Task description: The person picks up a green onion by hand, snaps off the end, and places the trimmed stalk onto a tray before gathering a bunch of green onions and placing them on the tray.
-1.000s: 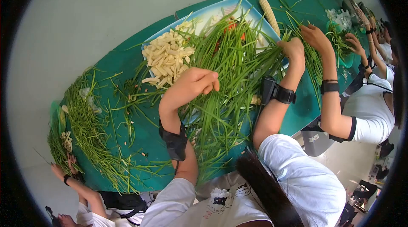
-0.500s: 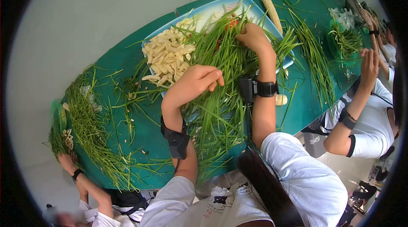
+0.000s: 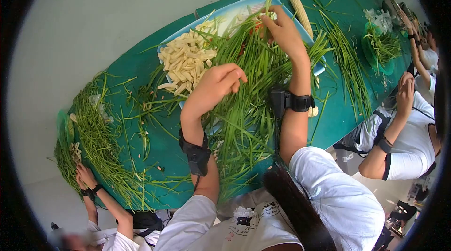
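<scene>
Long green garlic chives (image 3: 249, 67) lie in a loose heap over a blue-and-white tray (image 3: 188, 26) and spill down toward my body. My right hand (image 3: 283, 32) is at the far end of the heap, its fingers bent and closed around some chive ends. Above the near left part of the heap is my left hand (image 3: 217, 84), with its fingers curled in and pressed together; whatever they may hold is hidden. Cream-coloured cut pieces (image 3: 183, 63) fill the left part of the tray. Something red (image 3: 256, 29) shows between the chives.
A corncob (image 3: 300, 13) lies beyond the tray, with more chives (image 3: 345, 63) to its right. Thin green stems (image 3: 103, 143) cover the table's left side. A co-worker's hands (image 3: 86, 178) work at far left; another person's hands (image 3: 405, 91) are at right.
My right hand has moved away from my body, toward the tray's far edge, and its fingers have reached out farther. My left hand has shifted only slightly.
</scene>
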`<action>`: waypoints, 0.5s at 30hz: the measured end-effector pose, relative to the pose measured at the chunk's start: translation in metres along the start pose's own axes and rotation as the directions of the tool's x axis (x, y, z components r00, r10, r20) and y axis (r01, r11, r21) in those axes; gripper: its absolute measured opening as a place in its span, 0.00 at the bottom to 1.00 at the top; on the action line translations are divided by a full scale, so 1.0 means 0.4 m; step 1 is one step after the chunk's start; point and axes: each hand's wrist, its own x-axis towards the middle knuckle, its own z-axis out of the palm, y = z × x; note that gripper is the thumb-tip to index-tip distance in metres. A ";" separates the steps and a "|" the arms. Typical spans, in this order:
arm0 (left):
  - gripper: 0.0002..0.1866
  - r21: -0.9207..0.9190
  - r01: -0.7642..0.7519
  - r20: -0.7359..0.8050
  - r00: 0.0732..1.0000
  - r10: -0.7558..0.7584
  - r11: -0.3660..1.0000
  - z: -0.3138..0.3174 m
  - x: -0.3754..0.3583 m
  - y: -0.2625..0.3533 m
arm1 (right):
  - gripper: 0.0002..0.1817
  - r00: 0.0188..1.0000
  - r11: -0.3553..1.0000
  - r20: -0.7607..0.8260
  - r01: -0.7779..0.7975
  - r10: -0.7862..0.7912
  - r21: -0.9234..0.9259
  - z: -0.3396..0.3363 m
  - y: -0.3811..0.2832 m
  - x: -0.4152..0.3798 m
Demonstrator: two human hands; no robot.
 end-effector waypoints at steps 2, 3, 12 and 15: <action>0.13 -0.037 -0.030 -0.030 0.999 0.029 0.999 0.000 0.004 -0.005 | 0.14 0.999 0.998 0.043 0.023 -0.026 0.058 0.014 -0.026 -0.011; 0.11 -0.104 -0.074 -0.144 0.988 0.059 0.992 0.003 0.008 -0.006 | 0.13 0.995 0.992 0.083 0.042 -0.052 0.118 0.020 -0.037 -0.017; 0.13 -0.194 -0.279 -0.398 0.899 0.185 0.941 0.015 0.021 0.003 | 0.12 0.904 0.965 0.362 0.158 -0.228 0.211 0.087 -0.107 -0.054; 0.14 -0.199 -0.268 -0.410 0.896 0.168 0.943 0.005 0.018 0.004 | 0.11 0.892 0.970 0.391 0.171 -0.226 0.171 0.082 -0.128 -0.062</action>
